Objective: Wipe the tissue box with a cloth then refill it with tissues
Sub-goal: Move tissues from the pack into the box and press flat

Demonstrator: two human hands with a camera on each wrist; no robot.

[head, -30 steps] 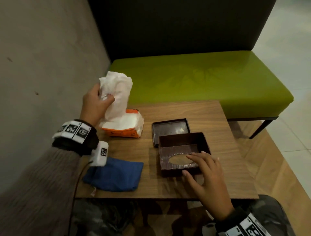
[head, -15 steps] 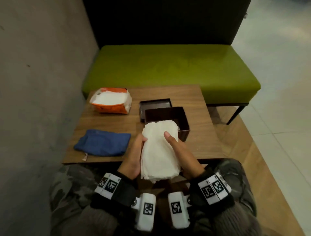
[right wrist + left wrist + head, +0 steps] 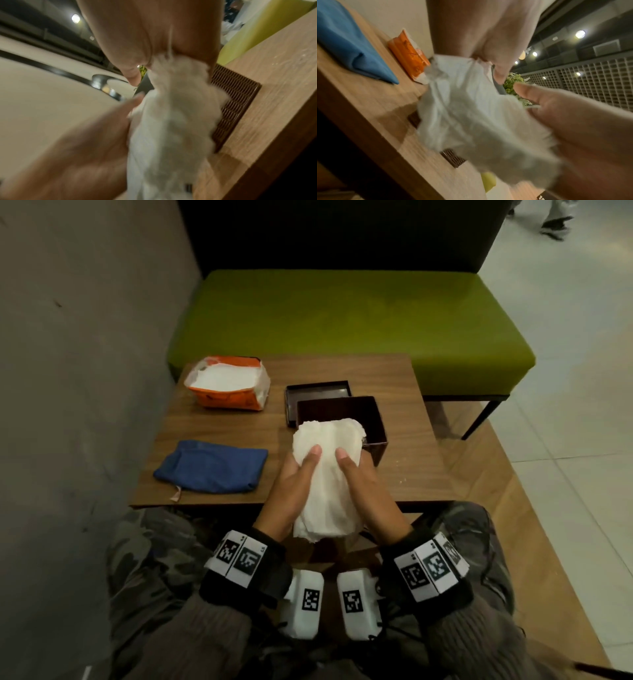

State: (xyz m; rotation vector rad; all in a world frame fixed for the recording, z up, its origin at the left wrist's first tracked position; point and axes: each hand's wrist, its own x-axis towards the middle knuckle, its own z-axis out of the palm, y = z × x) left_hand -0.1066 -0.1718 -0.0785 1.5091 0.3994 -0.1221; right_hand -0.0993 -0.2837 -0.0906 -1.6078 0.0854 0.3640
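Head view: two hands (image 3: pixel 329 491) grasp one tissue wad (image 3: pixel 327 474) above one tissue box (image 3: pixel 371 419).

Bare left hand (image 3: pixel 291 491) and right hand (image 3: pixel 368 491), no gloves. Behind each hand, a black wrist strap (image 3: pixel 239 573) carrying white tiles printed with black square-code markers. Below each wrist, a white camera housing (image 3: pixel 305 599) with one square-code marker on its face. Brownish-grey ribbed knit sleeves (image 3: pixel 191 642) run back from the straps. Camouflage-pattern trousers (image 3: pixel 144 549) beneath both forearms.
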